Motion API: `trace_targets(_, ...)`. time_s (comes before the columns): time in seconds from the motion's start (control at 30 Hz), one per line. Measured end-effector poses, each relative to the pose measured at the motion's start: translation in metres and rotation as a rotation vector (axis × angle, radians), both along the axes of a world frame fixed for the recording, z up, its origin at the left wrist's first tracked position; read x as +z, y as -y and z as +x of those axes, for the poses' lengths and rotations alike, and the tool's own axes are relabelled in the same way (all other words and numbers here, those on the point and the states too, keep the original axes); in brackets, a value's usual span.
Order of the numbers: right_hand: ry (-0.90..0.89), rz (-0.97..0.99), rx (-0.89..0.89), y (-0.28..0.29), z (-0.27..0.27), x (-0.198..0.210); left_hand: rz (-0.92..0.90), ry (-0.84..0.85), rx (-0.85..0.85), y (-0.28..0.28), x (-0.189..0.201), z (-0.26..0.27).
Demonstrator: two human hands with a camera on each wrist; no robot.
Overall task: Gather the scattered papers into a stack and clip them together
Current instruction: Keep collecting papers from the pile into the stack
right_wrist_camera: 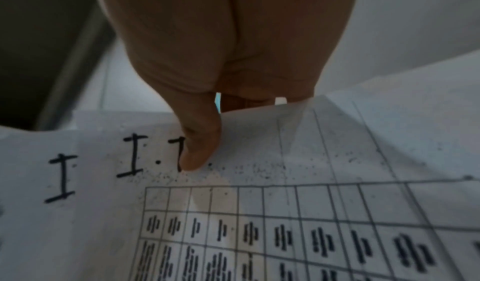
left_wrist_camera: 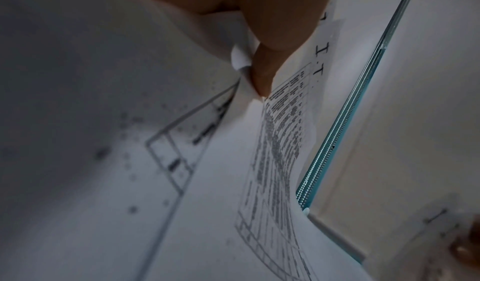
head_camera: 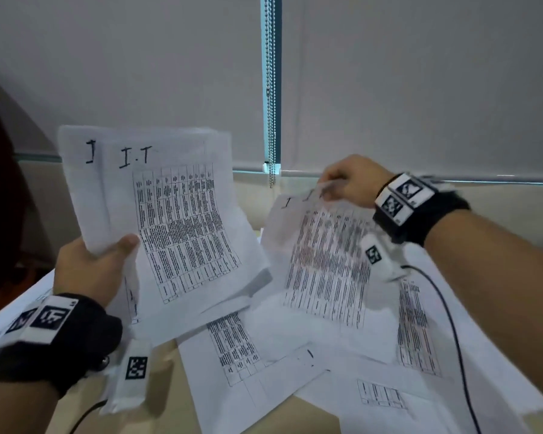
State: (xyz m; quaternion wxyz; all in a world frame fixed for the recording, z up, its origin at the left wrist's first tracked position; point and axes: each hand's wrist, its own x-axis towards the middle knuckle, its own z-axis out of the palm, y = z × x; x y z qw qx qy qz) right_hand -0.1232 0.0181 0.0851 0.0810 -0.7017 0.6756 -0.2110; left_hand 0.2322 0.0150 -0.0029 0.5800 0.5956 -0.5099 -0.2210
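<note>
From my seat, the gathered sheaf of papers (head_camera: pixel 157 214) stands raised above the left side of the table (head_camera: pixel 176 399), its lower left corner in my left hand (head_camera: pixel 88 270). To its right, a single sheet (head_camera: pixel 323 261) hangs lifted over the right side, its top edge pinched in my right hand (head_camera: pixel 348 183). Below and between them, loose sheets (head_camera: pixel 242 364) lie flat and overlapping on the table, spreading toward the near right corner. Behind everything, a roller blind (head_camera: pixel 420 83) backs the table's far edge, its bead chain (head_camera: pixel 270 89) hanging between sheaf and sheet.
</note>
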Motion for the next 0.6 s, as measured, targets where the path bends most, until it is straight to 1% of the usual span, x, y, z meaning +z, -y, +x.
trace_targets(0.07, -0.078, -0.084, 0.034, -0.018, 0.002, 0.035, -0.060, -0.011, 0.003, -0.001, 0.011, -0.011)
trace_targets(0.13, -0.138, -0.218, 0.081, -0.037, 0.007, 0.065, -0.133, 0.039, 0.001, -0.001, 0.024, -0.022)
trace_targets(0.2, -0.151, -0.322, 0.113, -0.056, 0.016, 0.089, -0.195, 0.109, -0.021, -0.002, 0.037, -0.034)
trace_targets(0.27, -0.185, -0.379, 0.138, -0.070, 0.024, 0.105, -0.238, 0.169, -0.051, -0.004, 0.046, -0.047)
trace_targets(0.37, -0.253, -0.502, 0.185, -0.077, 0.034, 0.115, -0.265, 0.233, -0.124, -0.011, 0.054, -0.070)
trace_targets(0.4, -0.293, -0.557, 0.202, -0.076, 0.039, 0.115, -0.265, 0.228, -0.171, -0.014, 0.055, -0.078)
trace_targets(0.47, -0.377, -0.626, 0.206, -0.071, 0.045, 0.115, -0.251, 0.142, -0.311, -0.020, 0.057, -0.090)
trace_targets(0.53, -0.406, -0.616, 0.190, -0.066, 0.046, 0.113, -0.227, 0.033, -0.443, -0.026, 0.055, -0.102)
trace_targets(0.6, -0.376, -0.577, 0.143, -0.067, 0.043, 0.110, -0.175, -0.063, -0.540, -0.035, 0.052, -0.113)
